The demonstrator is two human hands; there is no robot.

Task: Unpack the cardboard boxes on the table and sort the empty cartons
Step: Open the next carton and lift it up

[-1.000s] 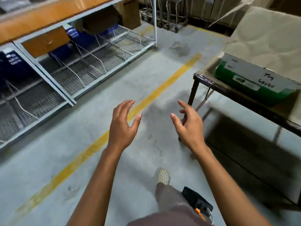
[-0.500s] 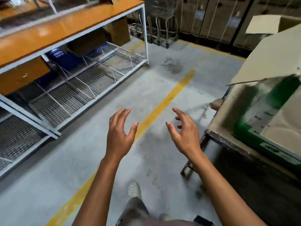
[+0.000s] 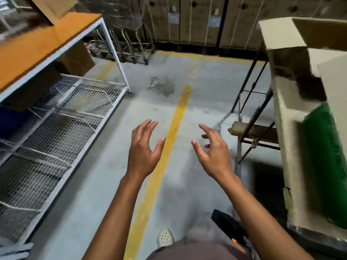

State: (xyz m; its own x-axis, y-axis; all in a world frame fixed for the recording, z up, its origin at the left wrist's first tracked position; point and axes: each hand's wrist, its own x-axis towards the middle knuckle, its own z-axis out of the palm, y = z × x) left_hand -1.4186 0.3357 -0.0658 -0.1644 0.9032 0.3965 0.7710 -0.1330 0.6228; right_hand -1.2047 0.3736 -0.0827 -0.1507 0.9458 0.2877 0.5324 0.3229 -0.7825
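Note:
Both my hands hover over the concrete floor, empty, palms facing each other. My left hand point(image 3: 143, 147) has its fingers spread and slightly bent. My right hand point(image 3: 212, 151) is likewise spread, fingers loosely curved. At the right edge stands the table point(image 3: 287, 139) with an opened cardboard box point(image 3: 281, 32), its pale flaps raised, and a green carton point(image 3: 326, 162) in front of it. My right hand is well left of the table and touches nothing.
A white metal shelf unit point(image 3: 62, 117) with wire-mesh bins and an orange top fills the left. A yellow floor line point(image 3: 169, 139) runs between my hands. Stacked strapped cartons point(image 3: 197, 19) and folded trolleys point(image 3: 122, 45) line the back wall. My shoe point(image 3: 165, 237) shows below.
The view has swung up and forward: the shelf slid left, the table and boxes drew closer on the right. Both hands stay raised and empty in the same pose.

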